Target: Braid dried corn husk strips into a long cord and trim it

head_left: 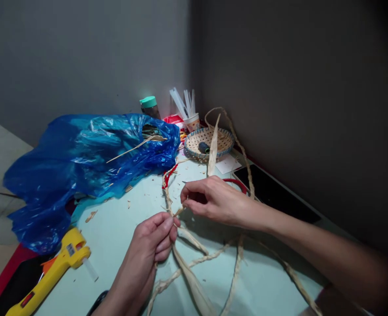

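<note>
Between the thumb and fingers of my left hand (156, 239) is a braided cord (168, 199) of pale dried plant strips, perhaps corn husk. My right hand (218, 202) pinches a twisted strip (179, 212) that leaves the braid just above my left thumb. A wide loose strip (190, 278) hangs below my left hand toward the table's near edge. Another flat strip (213, 147) stands up behind my right hand. More finished braid (238, 267) loops over the table and runs up the right side to a small woven basket (226, 154).
A yellow glue gun (54, 272) lies at the left, near a large blue plastic bag (91, 153). A cup of clear sticks (191, 123) and a green-lidded jar (150, 107) stand at the back. A black tablet-like slab (275, 193) lies at the right. Husk scraps (90, 216) dot the table.
</note>
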The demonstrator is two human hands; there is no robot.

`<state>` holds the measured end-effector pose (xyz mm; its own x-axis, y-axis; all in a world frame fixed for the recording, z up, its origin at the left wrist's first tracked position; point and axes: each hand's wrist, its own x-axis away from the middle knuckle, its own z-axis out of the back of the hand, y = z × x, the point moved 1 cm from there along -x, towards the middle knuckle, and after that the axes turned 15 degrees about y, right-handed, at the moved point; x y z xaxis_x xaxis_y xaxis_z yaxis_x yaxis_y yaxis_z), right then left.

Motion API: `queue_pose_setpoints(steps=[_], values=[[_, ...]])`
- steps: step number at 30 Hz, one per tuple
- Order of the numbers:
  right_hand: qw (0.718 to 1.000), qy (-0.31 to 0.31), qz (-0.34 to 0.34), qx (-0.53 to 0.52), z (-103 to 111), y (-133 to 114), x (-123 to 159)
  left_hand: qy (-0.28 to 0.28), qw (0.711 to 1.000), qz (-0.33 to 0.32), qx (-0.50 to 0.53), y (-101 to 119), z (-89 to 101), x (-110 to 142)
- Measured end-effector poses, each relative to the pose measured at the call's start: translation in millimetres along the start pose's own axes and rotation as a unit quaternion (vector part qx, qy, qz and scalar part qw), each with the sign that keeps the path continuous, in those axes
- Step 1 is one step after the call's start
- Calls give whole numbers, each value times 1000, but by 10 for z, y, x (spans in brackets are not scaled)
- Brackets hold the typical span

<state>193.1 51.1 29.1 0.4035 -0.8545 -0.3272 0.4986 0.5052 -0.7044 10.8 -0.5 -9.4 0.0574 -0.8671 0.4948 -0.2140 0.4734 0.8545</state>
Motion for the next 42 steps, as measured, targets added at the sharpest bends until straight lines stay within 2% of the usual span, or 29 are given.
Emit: queue_pose_setpoints(steps=[4, 6, 8, 10, 12, 14, 18, 20, 23, 26, 29, 33, 35, 37, 42], values=[[997, 79, -23, -3, 241, 122, -94, 4, 999, 31, 12, -12, 27, -12], [993, 86, -21, 80, 386, 128, -93, 3, 999, 38, 28, -5, 28, -9], [975, 46, -17, 214, 466, 109, -41, 2, 998, 38, 44, 8, 25, -3], [941, -18, -27, 338, 454, 97, 54, 2, 998, 38, 56, 19, 20, 4], [911, -62, -34, 406, 375, 106, 165, -2, 997, 35, 64, 23, 19, 7], [900, -60, -19, 431, 279, 136, 260, -4, 997, 32, 69, 22, 20, 8], [886, -13, 4, 464, 168, 227, 348, -6, 997, 23, 73, 16, 23, 9], [890, -13, 11, 457, 152, 257, 351, -6, 997, 20, 73, 18, 21, 15], [915, 7, 10, 403, 156, 245, 345, -11, 996, 18, 81, 25, 14, 30], [957, 36, -15, 289, 173, 193, 363, -15, 995, 19, 95, 34, 4, 40], [989, 25, -51, 137, 173, 168, 401, -22, 993, 22, 117, 42, -6, 38], [991, -2, -129, -23, 154, 173, 431, -31, 987, 34, 156, 47, 1, 29], [987, 3, -143, -70, 161, 131, 433, -34, 982, 44, 178, 47, 12, 25], [989, 5, -135, -66, 178, 41, 440, -37, 978, 52, 196, 44, 21, 21], [996, -30, -60, 54, 136, -208, 512, -37, 975, 57, 212, 35, 24, 18]])
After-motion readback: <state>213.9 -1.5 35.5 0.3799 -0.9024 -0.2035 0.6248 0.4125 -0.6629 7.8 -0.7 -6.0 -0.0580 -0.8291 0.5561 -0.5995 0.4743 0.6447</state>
